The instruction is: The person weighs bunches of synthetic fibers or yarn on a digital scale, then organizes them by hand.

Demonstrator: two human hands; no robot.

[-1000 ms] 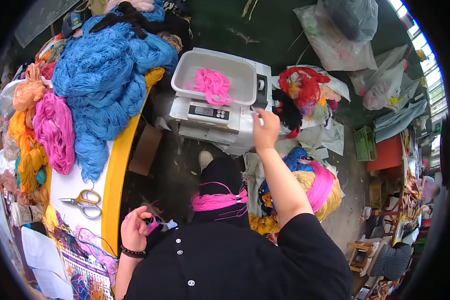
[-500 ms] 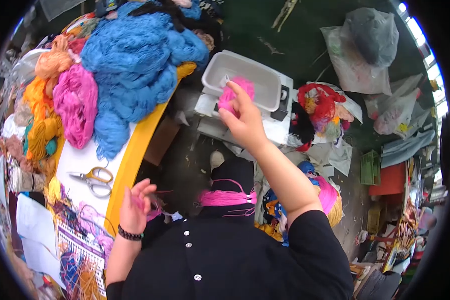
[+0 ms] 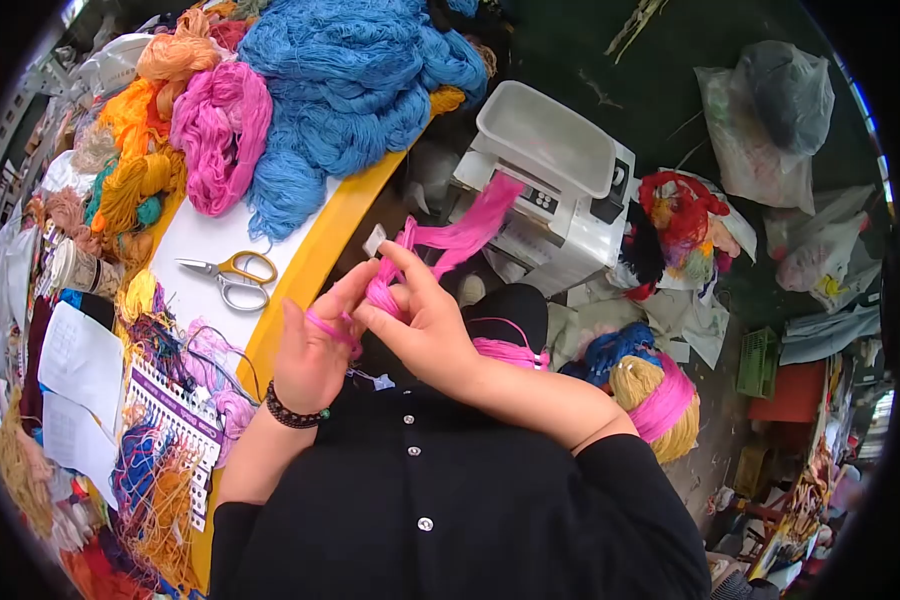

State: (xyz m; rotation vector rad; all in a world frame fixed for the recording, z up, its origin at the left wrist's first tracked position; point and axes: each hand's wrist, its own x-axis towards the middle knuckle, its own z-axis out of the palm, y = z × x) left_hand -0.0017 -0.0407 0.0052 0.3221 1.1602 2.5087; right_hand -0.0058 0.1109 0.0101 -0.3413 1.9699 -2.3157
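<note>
A pink yarn skein [image 3: 470, 235] with a small white tag [image 3: 374, 240] is gripped in my right hand [image 3: 425, 325]. Its loose end swings out over the front of the white machine. Right beside it, my left hand [image 3: 310, 365] is partly closed, palm up, on a pink yarn strand [image 3: 332, 332] that runs across its fingers. The two hands meet in front of my chest. Across my thigh lies another bundle of pink yarn [image 3: 510, 353].
On the yellow-edged table [image 3: 320, 225] at left are scissors [image 3: 232, 275], a big heap of blue yarn [image 3: 340, 90], a pink hank [image 3: 220, 135] and a thread card [image 3: 175, 415]. A white tray [image 3: 545, 140] tops the white machine [image 3: 560, 240]. Yarn balls [image 3: 660, 395] sit at right.
My right hand has come back from the white tray toward my left hand, bringing the pink skein out of it. My left hand has risen to meet it. The view has shifted.
</note>
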